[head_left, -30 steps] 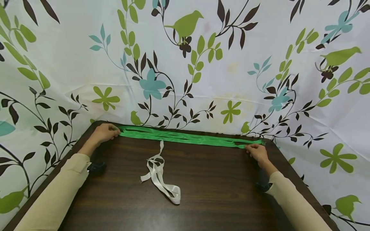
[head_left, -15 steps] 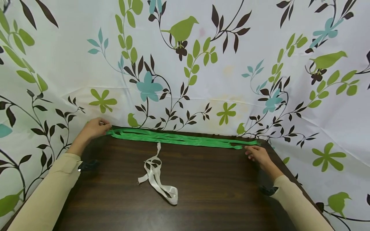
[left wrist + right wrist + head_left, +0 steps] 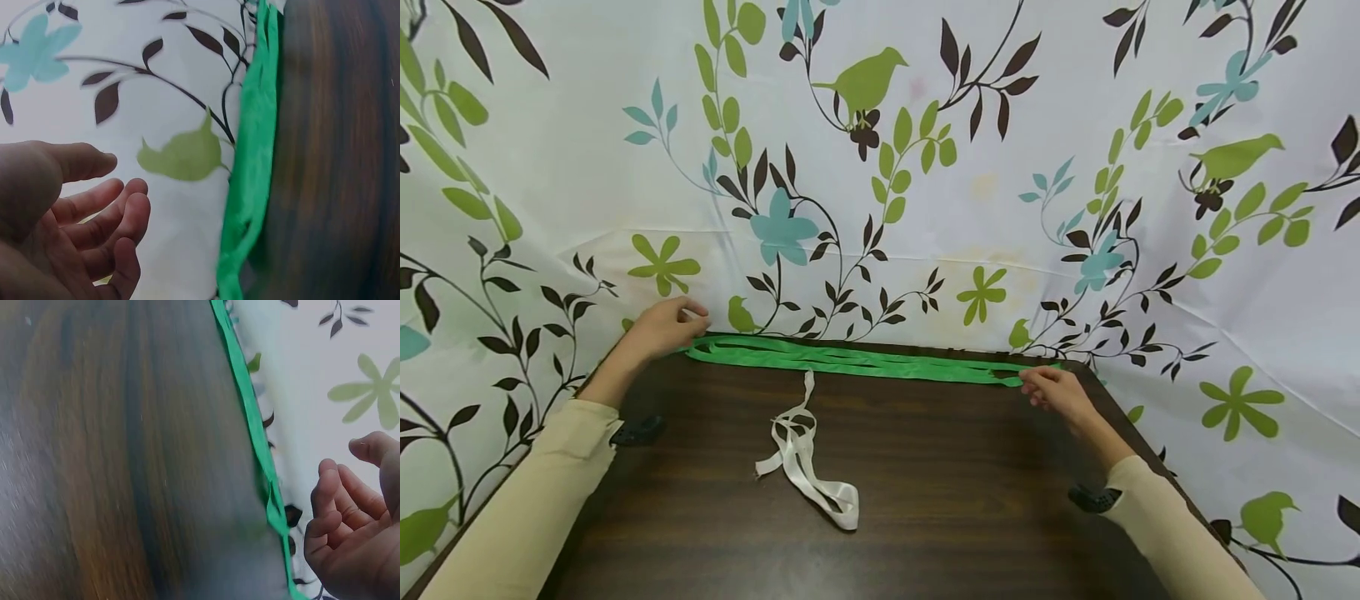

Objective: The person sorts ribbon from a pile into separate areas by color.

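A green ribbon (image 3: 850, 360), laid in several long strands, stretches along the table's back edge. At its left end is the left hand (image 3: 662, 327); in the left wrist view that hand (image 3: 81, 219) has its fingers loosely bent and apart from the thumb, with nothing between them, beside the green ribbon (image 3: 253, 137). The right hand (image 3: 1060, 392) is at the ribbon's right end; in the right wrist view this hand (image 3: 356, 519) shows a gap between thumb and bent fingers, nothing held, with the ribbon (image 3: 250, 412) to its left.
A white ribbon (image 3: 801, 450) lies loosely looped on the dark wooden table (image 3: 940, 475), in front of the green one. Behind the table and along both sides hangs a white cloth (image 3: 985, 192) printed with leaves, flowers and birds.
The left hand has let go of the green ribbon's left end, which lies slightly further left than a second ago. The right hand has come off the right end. The view has shifted slightly.
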Available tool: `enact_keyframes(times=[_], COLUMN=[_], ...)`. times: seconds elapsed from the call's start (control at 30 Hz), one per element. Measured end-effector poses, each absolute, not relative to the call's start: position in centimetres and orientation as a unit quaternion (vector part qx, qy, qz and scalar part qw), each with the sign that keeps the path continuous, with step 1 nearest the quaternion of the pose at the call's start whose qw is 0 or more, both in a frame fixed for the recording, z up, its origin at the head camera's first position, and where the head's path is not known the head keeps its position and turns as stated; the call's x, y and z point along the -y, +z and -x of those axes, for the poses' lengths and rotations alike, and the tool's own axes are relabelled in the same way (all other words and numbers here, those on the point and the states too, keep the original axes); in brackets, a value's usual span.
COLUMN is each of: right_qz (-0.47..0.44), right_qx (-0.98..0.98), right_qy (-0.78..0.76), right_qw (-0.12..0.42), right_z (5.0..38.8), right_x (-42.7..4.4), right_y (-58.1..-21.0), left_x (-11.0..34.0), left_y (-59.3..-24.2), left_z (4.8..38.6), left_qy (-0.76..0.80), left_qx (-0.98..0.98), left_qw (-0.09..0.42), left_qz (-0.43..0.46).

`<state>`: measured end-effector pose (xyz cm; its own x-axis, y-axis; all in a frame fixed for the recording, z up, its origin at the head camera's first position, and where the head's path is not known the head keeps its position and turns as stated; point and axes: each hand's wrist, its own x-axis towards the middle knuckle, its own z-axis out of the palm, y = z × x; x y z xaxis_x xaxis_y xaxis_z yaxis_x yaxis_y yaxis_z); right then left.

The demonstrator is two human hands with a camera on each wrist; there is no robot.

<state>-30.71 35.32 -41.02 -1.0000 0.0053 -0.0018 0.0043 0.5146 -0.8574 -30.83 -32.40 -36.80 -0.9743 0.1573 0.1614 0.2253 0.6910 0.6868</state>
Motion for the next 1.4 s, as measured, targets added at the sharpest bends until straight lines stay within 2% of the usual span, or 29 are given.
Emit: enact_keyframes(times=[0.3,0.67,1.03,1.2,1.4], right_qz=[-0.049,-0.121,-0.176,-0.192,-0.209], right_qx=[0.86,0.844,0.852,0.85,0.845], right_qy=[0.506,0.518,0.49,0.489,0.492], right_qw=[0.037,0.063,0.056,0.047,0.02], right_z=[29.8,27.9,26.5,25.8,25.0], right_x=[-31.2,-25.2,-21.0,-19.9,-18.3], right_y=[-39.7,-38.1,-38.1,-39.0,-39.8], left_x=[29.1,22.9,20.0,19.1,18.5], left_y=[-35.5,-35.7,-37.5,-38.4,-39.5], left_z=[29.6,27.4,26.9,26.4,26.3], left_qy=[-0.369,-0.336,-0.306,-0.301,-0.273], left_qx=[0.914,0.905,0.884,0.882,0.898], left_qw=[0.05,-0.001,-0.034,-0.065,-0.067], left_qz=[0.16,0.262,0.352,0.357,0.338])
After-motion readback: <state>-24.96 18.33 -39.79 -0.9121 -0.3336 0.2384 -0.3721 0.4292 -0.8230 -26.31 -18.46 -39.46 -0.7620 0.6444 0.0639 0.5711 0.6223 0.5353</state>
